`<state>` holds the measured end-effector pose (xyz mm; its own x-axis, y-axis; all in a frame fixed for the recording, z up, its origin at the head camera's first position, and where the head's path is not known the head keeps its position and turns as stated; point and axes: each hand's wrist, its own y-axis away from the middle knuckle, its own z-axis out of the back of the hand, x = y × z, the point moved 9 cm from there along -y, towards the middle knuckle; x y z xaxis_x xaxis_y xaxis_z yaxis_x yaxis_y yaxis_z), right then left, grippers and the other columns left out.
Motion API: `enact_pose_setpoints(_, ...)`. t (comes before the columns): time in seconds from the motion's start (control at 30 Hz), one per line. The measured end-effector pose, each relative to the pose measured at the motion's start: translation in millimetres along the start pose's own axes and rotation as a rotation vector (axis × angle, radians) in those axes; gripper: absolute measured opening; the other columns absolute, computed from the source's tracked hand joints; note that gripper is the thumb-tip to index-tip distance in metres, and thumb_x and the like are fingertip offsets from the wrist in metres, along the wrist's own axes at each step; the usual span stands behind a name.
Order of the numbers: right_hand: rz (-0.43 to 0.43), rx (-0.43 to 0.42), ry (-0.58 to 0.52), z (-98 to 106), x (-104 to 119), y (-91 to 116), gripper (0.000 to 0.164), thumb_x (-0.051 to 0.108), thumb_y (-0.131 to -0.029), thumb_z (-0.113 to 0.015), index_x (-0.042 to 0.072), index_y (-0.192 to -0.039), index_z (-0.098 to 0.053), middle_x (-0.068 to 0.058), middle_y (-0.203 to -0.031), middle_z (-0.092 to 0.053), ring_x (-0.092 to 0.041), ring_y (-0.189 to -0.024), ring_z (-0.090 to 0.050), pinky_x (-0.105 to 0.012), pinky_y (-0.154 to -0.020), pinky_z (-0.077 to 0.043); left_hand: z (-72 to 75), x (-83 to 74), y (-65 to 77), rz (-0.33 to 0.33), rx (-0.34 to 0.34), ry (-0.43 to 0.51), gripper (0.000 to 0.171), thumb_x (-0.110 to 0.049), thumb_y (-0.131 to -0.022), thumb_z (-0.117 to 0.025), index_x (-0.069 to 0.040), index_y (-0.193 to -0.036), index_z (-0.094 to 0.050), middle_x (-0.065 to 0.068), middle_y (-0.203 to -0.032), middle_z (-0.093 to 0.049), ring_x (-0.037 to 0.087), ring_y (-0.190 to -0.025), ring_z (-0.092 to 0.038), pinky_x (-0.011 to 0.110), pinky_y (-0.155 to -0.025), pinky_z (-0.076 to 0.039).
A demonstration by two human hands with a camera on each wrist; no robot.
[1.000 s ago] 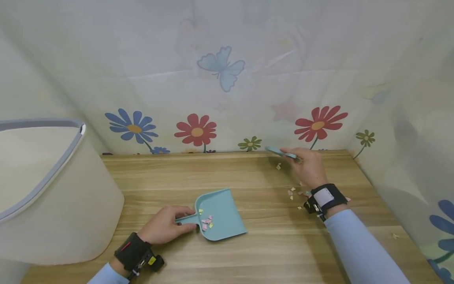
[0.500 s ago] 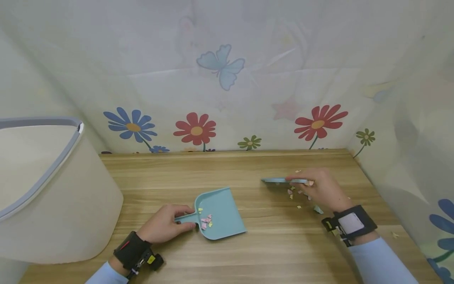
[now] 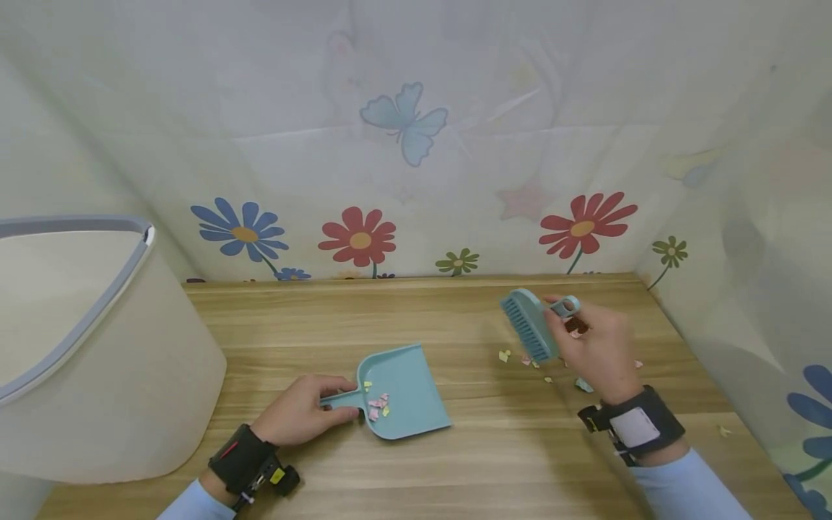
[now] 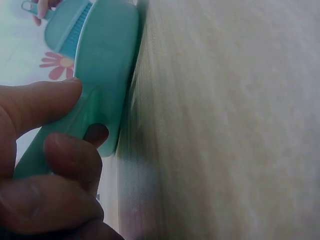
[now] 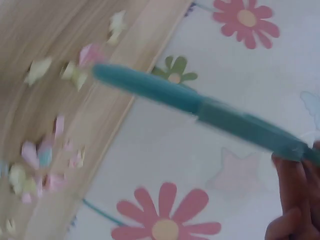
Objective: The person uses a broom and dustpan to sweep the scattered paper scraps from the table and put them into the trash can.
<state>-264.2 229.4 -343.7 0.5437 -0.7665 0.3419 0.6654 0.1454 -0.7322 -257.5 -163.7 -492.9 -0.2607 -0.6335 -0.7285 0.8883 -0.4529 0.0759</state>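
Pale-blue plastic, apparently, is forming both tools: the dustpan [image 3: 412, 390] is resting on the desk [image 3: 416, 477], its handle [image 3: 341, 400] being pinched by the left-hand grip [image 3: 302, 412], while the right-hand grip [image 3: 601, 348] is clasping the brush [image 3: 533, 325], tilted above loose paper scraps [image 3: 504, 356]. Both tools are probably handling as light and stiff, their handles offering the surest hold; the scraps, likely flimsy, are lying partly inside the dustpan.
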Motion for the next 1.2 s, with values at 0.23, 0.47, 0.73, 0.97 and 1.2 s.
enact_pose_setpoints(0.23,-0.014,-0.047,0.192,2,-1,-1,0.015,0.004,-0.084,-0.080,-0.005,-0.095,-0.079,-0.015,-0.072,-0.076,-0.023,-0.054,-0.070,-0.022,-0.051,-0.049,1.4,-1.0,1.2,0.023,-0.016,-0.010,0.036,-0.041,-0.093,-0.077,-0.021,-0.123,-0.076,-0.005,-0.122,-0.074,0.009,-0.095,-0.063,0.023,-0.082,-0.051)
enact_pose_setpoints(0.47,-0.052,0.016,0.244,-15,-5,5,0.014,0.008,-0.082,-0.083,-0.003,-0.088,-0.078,-0.013,-0.066,-0.072,-0.022,-0.052,-0.067,-0.031,-0.047,-0.046,3.1,-2.8,0.8,0.010,-0.033,-0.023,0.037,-0.043,-0.094,-0.076,-0.021,-0.124,-0.076,-0.006,-0.122,-0.074,0.010,-0.094,-0.062,0.022,-0.080,-0.050)
enact_pose_setpoints(0.73,-0.042,0.032,0.169,-41,14,2,0.011,0.009,-0.084,-0.082,0.000,-0.086,-0.078,-0.010,-0.065,-0.072,-0.016,-0.052,-0.064,-0.030,-0.047,-0.048,3.2,-1.2,1.5,0.011,-0.050,-0.022,0.037,-0.042,-0.093,-0.078,-0.021,-0.123,-0.076,-0.005,-0.123,-0.075,0.009,-0.095,-0.063,0.022,-0.081,-0.050)
enact_pose_setpoints(0.97,0.002,0.068,0.062,-69,48,-3,0.007,0.007,-0.083,-0.083,0.001,-0.086,-0.079,-0.006,-0.064,-0.071,-0.012,-0.053,-0.062,-0.025,-0.049,-0.047,2.6,-0.5,2.0,0.033,-0.060,-0.032,0.038,-0.043,-0.092,-0.078,-0.022,-0.123,-0.077,-0.007,-0.121,-0.075,0.007,-0.093,-0.062,0.022,-0.080,-0.050)
enact_pose_setpoints(1.2,0.021,0.141,-0.059,-91,83,-5,0.005,0.006,-0.084,-0.081,0.002,-0.087,-0.079,-0.005,-0.066,-0.072,-0.009,-0.055,-0.063,-0.022,-0.052,-0.051,3.1,-2.0,1.4,0.036,-0.057,-0.024,0.040,-0.043,-0.092,-0.078,-0.020,-0.125,-0.076,-0.005,-0.121,-0.075,0.007,-0.084,-0.062,0.020,-0.070,-0.047)
